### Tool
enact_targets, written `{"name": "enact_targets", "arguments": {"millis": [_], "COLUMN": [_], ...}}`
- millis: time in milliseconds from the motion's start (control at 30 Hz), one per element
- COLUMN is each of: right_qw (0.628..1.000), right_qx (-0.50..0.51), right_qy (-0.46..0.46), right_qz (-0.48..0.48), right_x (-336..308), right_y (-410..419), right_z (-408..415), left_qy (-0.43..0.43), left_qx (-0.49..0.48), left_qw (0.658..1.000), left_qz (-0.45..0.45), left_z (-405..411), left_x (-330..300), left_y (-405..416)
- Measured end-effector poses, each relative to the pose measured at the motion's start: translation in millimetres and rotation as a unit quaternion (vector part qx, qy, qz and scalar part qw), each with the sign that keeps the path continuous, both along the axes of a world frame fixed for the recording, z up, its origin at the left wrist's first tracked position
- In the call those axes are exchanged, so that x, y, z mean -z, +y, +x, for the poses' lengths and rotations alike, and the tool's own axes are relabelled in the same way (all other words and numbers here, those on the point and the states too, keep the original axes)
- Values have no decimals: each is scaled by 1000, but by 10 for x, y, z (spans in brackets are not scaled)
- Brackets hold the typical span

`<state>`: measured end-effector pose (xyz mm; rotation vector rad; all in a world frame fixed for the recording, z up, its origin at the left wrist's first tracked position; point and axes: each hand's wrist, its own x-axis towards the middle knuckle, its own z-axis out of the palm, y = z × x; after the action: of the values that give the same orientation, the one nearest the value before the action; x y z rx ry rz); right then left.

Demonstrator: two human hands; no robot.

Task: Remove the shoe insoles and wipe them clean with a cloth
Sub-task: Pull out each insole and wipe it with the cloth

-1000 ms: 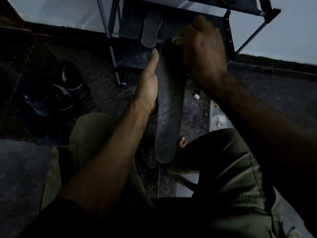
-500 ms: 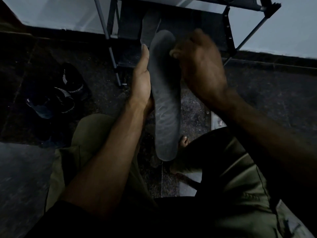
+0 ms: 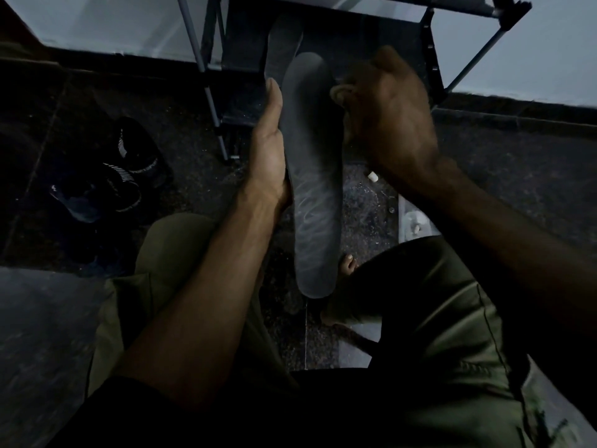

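A long dark grey insole (image 3: 315,176) stands nearly upright between my knees, toe end up, with faint wavy marks on its face. My left hand (image 3: 269,150) holds it along its left edge, thumb flat on the rim and fingers hidden behind. At the upper right edge my right hand (image 3: 384,118) is curled on what looks like a small dark cloth (image 3: 347,82), most of it hidden in the fist. A second insole (image 3: 284,40) leans on the shoe rack behind.
A black metal shoe rack (image 3: 213,101) stands against the pale wall ahead. Dark shoes with white stripes (image 3: 129,166) lie on the floor at left. A pale container (image 3: 413,221) and a small white scrap (image 3: 373,176) sit by my right knee. The light is dim.
My right hand has slid off the insole's tip to its upper right edge, uncovering the toe end. My left hand has lifted the insole slightly.
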<state>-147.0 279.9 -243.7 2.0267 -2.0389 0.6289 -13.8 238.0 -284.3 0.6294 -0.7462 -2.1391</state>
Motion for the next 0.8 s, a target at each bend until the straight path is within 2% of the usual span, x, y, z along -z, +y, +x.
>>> {"name": "enact_targets", "arguments": {"millis": [100, 200, 300, 367, 533, 567, 633, 667, 733, 800], "right_qw": [1000, 999, 998, 998, 997, 998, 999, 999, 998, 998], "right_qx": [10, 22, 26, 14, 58, 58, 43, 30, 0, -33], "right_qy": [11, -18, -31, -31, -38, -33, -27, -27, -15, -23], "right_qz": [4, 28, 42, 45, 22, 17, 19, 27, 55, 56], "right_x": [-31, 70, 87, 56, -81, -73, -14, 34, 123, 152], "right_y": [-71, 59, 188, 214, -54, -79, -49, 11, 170, 309], "right_z": [24, 79, 148, 142, 7, 20, 76, 126, 265, 391], "left_qy": [-20, -2, -33, -24, -26, -57, -174, -175, -140, -16], "left_qx": [7, 17, 32, 45, -3, -21, -57, -58, -48, -6], "left_qw": [1000, 999, 998, 997, 999, 998, 983, 983, 989, 995], "left_qz": [18, 37, 40, 52, 45, 35, -1, -11, 1, 98], "left_z": [33, 17, -10, -17, -22, -11, 17, 30, 57, 51], "left_x": [-83, 14, 9, 50, 20, -13, -47, -34, -41, -79], "left_y": [18, -1, 20, 15, 36, 41, 23, 31, 33, 61]}}
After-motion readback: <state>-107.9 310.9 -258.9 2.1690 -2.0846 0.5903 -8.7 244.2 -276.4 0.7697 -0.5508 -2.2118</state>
